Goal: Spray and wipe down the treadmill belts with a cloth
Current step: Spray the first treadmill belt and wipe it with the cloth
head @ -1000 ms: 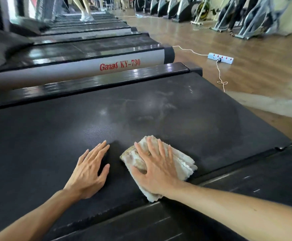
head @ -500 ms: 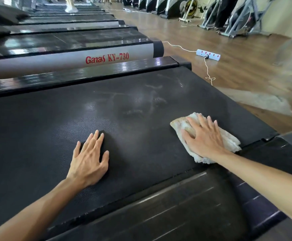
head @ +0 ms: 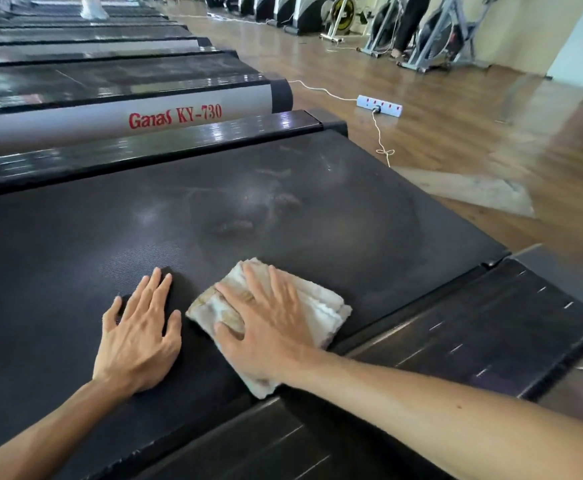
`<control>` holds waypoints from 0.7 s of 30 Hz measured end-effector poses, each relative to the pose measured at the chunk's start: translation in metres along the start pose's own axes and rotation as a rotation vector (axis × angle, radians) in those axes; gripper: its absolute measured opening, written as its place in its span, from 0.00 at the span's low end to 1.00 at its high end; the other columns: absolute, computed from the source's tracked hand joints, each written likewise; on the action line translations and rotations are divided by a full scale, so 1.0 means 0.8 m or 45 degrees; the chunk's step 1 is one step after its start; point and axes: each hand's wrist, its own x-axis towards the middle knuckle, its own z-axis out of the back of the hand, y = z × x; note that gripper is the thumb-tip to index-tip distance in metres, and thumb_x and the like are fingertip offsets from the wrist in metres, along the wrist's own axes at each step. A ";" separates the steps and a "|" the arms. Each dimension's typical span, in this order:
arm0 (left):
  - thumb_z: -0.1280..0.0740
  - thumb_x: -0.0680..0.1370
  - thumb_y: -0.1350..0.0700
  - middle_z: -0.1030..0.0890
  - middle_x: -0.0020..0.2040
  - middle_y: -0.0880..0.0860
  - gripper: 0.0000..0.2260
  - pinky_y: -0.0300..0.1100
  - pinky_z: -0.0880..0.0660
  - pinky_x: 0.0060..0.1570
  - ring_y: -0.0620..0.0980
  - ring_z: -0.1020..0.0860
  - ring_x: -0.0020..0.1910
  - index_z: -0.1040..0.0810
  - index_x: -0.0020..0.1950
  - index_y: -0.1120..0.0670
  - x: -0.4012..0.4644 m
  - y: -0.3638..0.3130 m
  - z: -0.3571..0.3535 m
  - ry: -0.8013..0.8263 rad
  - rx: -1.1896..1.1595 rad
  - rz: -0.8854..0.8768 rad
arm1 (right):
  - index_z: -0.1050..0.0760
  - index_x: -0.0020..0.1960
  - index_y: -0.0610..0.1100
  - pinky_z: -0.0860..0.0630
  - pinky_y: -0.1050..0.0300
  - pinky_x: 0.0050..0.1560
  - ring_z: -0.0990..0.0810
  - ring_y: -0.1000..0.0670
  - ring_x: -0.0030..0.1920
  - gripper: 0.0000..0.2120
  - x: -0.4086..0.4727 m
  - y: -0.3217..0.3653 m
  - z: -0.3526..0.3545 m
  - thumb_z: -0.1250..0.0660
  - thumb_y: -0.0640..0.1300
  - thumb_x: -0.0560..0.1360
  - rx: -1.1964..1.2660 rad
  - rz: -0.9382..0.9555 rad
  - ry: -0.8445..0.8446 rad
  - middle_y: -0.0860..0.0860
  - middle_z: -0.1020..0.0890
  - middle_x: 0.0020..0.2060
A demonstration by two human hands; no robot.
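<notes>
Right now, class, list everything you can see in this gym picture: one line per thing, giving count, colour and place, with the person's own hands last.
treadmill belt: one, black, under both hands, pale dusty smears near its middle
cloth: one, folded, off-white with tan stains, flat on the belt near its near edge
side rail: one, dark, right of the belt
neighbouring treadmill: one, grey rail with red lettering, beyond the belt; more treadmills in a row behind it
power strip: one, white with red switches, on the wooden floor, white cord attached
exercise bikes: several, grey and black, along the far wall
left hand: flat on the belt, fingers spread
right hand: pressing flat on the cloth
</notes>
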 end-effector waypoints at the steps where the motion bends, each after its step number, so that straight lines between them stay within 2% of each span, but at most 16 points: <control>1: 0.62 0.75 0.37 0.53 0.83 0.44 0.38 0.49 0.59 0.79 0.39 0.56 0.81 0.48 0.84 0.50 0.000 0.002 0.000 -0.001 -0.005 -0.002 | 0.44 0.81 0.61 0.58 0.38 0.81 0.58 0.40 0.82 0.30 -0.001 -0.004 0.002 0.46 0.64 0.81 -0.007 0.007 0.013 0.52 0.54 0.84; 4: 0.61 0.75 0.37 0.51 0.83 0.45 0.38 0.49 0.58 0.79 0.40 0.55 0.81 0.46 0.84 0.50 0.001 0.004 0.000 0.000 -0.008 -0.008 | 0.45 0.82 0.62 0.63 0.38 0.81 0.58 0.43 0.83 0.29 0.003 -0.056 0.022 0.48 0.64 0.81 -0.048 -0.056 -0.011 0.53 0.55 0.84; 8: 0.62 0.74 0.37 0.52 0.83 0.46 0.39 0.50 0.58 0.79 0.41 0.56 0.81 0.48 0.84 0.50 0.001 -0.002 0.000 0.010 0.003 0.005 | 0.43 0.81 0.61 0.56 0.34 0.80 0.50 0.42 0.82 0.29 0.016 -0.181 0.068 0.52 0.63 0.81 -0.205 -0.421 -0.099 0.52 0.49 0.84; 11: 0.62 0.74 0.38 0.53 0.84 0.46 0.39 0.51 0.58 0.79 0.42 0.56 0.82 0.48 0.84 0.51 0.001 -0.005 0.001 0.008 0.007 0.020 | 0.41 0.81 0.58 0.54 0.35 0.80 0.49 0.39 0.82 0.28 0.023 -0.223 0.081 0.52 0.61 0.82 -0.262 -0.651 -0.156 0.49 0.46 0.83; 15: 0.61 0.74 0.38 0.52 0.84 0.47 0.39 0.51 0.58 0.79 0.43 0.54 0.82 0.47 0.84 0.51 0.001 -0.005 -0.001 -0.013 0.004 0.015 | 0.47 0.83 0.58 0.51 0.39 0.80 0.47 0.38 0.80 0.30 0.023 -0.191 0.067 0.52 0.59 0.81 -0.236 -0.597 -0.212 0.46 0.46 0.82; 18: 0.62 0.74 0.38 0.52 0.84 0.47 0.39 0.51 0.57 0.79 0.42 0.55 0.82 0.47 0.84 0.51 0.001 -0.003 -0.002 -0.018 0.015 0.012 | 0.53 0.84 0.60 0.54 0.38 0.80 0.52 0.36 0.81 0.30 0.015 -0.129 0.045 0.52 0.59 0.83 -0.184 -0.456 -0.140 0.44 0.51 0.83; 21: 0.61 0.75 0.38 0.52 0.83 0.46 0.38 0.51 0.58 0.79 0.41 0.56 0.81 0.47 0.84 0.51 0.002 -0.002 -0.003 -0.018 0.005 0.004 | 0.52 0.83 0.60 0.59 0.37 0.80 0.59 0.38 0.82 0.30 0.001 -0.038 0.008 0.50 0.58 0.83 -0.035 -0.181 -0.102 0.45 0.56 0.84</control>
